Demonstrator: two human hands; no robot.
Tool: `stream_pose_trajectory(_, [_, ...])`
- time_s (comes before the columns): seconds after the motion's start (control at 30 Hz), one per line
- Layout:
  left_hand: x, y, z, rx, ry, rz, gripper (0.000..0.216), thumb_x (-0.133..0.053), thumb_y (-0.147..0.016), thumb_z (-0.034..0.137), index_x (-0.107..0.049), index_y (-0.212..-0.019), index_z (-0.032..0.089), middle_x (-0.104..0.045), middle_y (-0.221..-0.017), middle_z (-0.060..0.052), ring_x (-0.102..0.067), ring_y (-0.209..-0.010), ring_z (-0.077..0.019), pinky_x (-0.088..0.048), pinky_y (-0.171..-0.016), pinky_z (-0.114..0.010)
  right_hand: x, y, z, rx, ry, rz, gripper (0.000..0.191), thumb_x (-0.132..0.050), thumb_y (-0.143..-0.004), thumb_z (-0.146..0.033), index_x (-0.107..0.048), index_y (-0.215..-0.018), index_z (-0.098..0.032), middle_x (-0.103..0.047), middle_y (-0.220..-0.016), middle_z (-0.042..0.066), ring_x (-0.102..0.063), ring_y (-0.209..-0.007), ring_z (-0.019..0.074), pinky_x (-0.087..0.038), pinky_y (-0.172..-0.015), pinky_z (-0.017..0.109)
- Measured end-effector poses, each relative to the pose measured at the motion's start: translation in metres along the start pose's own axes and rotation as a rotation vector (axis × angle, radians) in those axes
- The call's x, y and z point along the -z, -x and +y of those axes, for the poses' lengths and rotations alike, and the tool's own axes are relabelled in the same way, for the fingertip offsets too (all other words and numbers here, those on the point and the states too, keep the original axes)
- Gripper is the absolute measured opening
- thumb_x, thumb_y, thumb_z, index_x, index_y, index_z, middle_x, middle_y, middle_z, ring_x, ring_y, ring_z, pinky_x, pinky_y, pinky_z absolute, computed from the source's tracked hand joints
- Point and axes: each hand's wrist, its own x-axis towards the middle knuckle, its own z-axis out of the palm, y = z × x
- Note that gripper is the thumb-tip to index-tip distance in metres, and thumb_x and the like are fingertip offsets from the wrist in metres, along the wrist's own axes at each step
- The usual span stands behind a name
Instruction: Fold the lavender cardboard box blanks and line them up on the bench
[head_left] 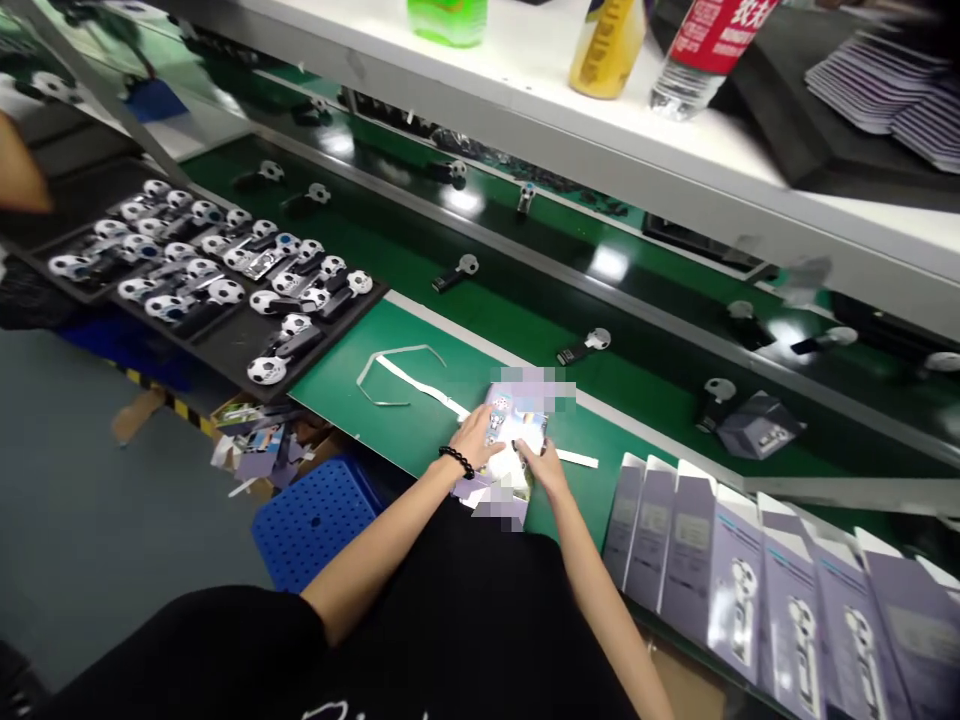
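Observation:
On the green tabletop (341,375), close to my body, lies a purple printed carton (531,425) with its lower flaps showing. My left hand (476,440), with a dark bead bracelet at the wrist, grips its left side. The right side is held by my right hand (544,465), its thumb resting on the printed face. White strips stick out past the carton: one strip (420,385) to the left, another end (581,459) to the right. A thin clear band (390,358) lies curled farther left. Parts of the carton are blurred out.
Left stands a black tray (225,345) of football-shaped fans. More fans (592,342) lie along a green conveyor (517,295), beside a purple box (761,425). Several upright purple cartons (735,580) line the right. A white shelf (525,95) with bottles overhangs. A blue stool (319,520) stands below.

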Motion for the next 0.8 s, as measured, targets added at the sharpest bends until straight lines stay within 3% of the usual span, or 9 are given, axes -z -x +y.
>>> stream_pose_trajectory(0.13, [-0.003, -0.001, -0.014, 0.103, 0.095, 0.029, 0.075, -0.069, -0.069, 0.026, -0.04, -0.137, 0.012, -0.038, -0.148, -0.021, -0.03, -0.142, -0.0369, -0.024, -0.118, -0.054, 0.008, 0.0, -0.002, -0.018, -0.03, 0.021, 0.037, -0.062, -0.073, -0.045, -0.067, -0.088, -0.011, -0.074, -0.093, 0.016, -0.068, -0.089, 0.0267, -0.053, -0.078, 0.033])
stream_pose_trajectory(0.2, [0.002, 0.003, -0.01, 0.096, 0.162, 0.076, 0.068, -0.067, -0.071, 0.031, -0.044, -0.133, 0.015, -0.032, -0.152, -0.019, -0.019, -0.145, -0.0369, -0.014, -0.121, -0.054, 0.023, 0.012, -0.01, -0.012, -0.031, 0.103, 0.043, -0.056, -0.077, -0.048, -0.066, -0.091, -0.01, -0.073, -0.097, 0.017, -0.066, -0.094, 0.0299, -0.051, -0.083, 0.038])
stream_pose_trajectory(0.3, [0.01, 0.013, 0.017, 0.018, 0.316, 0.078, 0.072, -0.07, -0.071, 0.048, -0.047, -0.132, 0.016, -0.026, -0.155, -0.017, -0.012, -0.147, -0.036, -0.005, -0.123, -0.051, 0.042, 0.044, -0.044, 0.075, -0.051, 0.174, 0.052, -0.042, -0.086, -0.053, -0.066, -0.106, -0.011, -0.07, -0.109, 0.016, -0.063, -0.104, 0.0308, -0.049, -0.09, 0.041])
stream_pose_trajectory(0.37, [0.014, 0.018, 0.041, -0.048, 0.46, -0.011, 0.081, -0.067, -0.07, 0.065, -0.048, -0.132, 0.017, -0.037, -0.151, -0.016, -0.023, -0.145, -0.0358, -0.017, -0.122, -0.05, 0.048, 0.069, -0.075, 0.297, -0.011, 0.052, 0.053, -0.042, -0.089, -0.053, -0.063, -0.121, -0.017, -0.061, -0.131, 0.013, -0.056, -0.121, 0.0304, -0.044, -0.101, 0.044])
stream_pose_trajectory(0.43, [0.02, 0.021, 0.064, -0.081, 0.592, -0.111, 0.087, -0.045, -0.074, 0.082, -0.05, -0.131, 0.017, -0.049, -0.142, -0.017, -0.037, -0.138, -0.0357, -0.032, -0.115, -0.05, 0.048, 0.089, -0.104, 0.549, 0.098, -0.148, 0.06, -0.052, -0.088, -0.053, -0.05, -0.139, -0.023, -0.041, -0.152, 0.009, -0.036, -0.141, 0.031, -0.031, -0.114, 0.05])
stream_pose_trajectory(0.53, [0.034, 0.02, 0.088, -0.044, 0.861, -0.197, 0.091, -0.012, -0.082, 0.081, -0.053, -0.129, 0.015, -0.059, -0.131, -0.018, -0.052, -0.126, -0.0351, -0.042, -0.107, -0.053, 0.045, 0.102, -0.125, 0.702, 0.167, -0.287, 0.066, -0.053, -0.09, -0.048, -0.037, -0.148, -0.021, -0.031, -0.157, 0.008, -0.023, -0.147, 0.0286, -0.021, -0.12, 0.052])
stream_pose_trajectory(0.67, [0.056, 0.019, 0.098, 0.032, 1.406, -0.311, 0.085, -0.013, -0.087, 0.074, -0.057, -0.127, 0.014, -0.061, -0.129, -0.016, -0.054, -0.123, -0.035, -0.04, -0.108, -0.055, 0.05, 0.095, -0.112, 0.622, 0.014, -0.065, 0.05, -0.038, -0.097, -0.039, -0.048, -0.141, -0.016, -0.043, -0.15, 0.011, -0.036, -0.142, 0.0241, -0.029, -0.119, 0.047])
stream_pose_trajectory(0.73, [0.06, 0.021, 0.097, 0.081, 1.468, -0.326, 0.087, -0.012, -0.087, 0.075, -0.057, -0.128, 0.014, -0.061, -0.13, -0.017, -0.054, -0.124, -0.0363, -0.039, -0.108, -0.057, 0.054, 0.09, -0.102, 0.533, -0.007, 0.028, 0.051, -0.041, -0.095, -0.042, -0.05, -0.139, -0.018, -0.039, -0.152, 0.011, -0.032, -0.144, 0.0272, -0.028, -0.119, 0.052])
stream_pose_trajectory(0.8, [0.056, 0.023, 0.095, 0.125, 1.434, -0.278, 0.085, -0.014, -0.087, 0.075, -0.055, -0.131, 0.014, -0.06, -0.132, -0.017, -0.051, -0.127, -0.037, -0.036, -0.11, -0.058, 0.056, 0.089, -0.098, 0.418, 0.004, 0.039, 0.064, -0.051, -0.09, -0.051, -0.041, -0.145, -0.019, -0.028, -0.158, 0.011, -0.021, -0.147, 0.0316, -0.024, -0.118, 0.058])
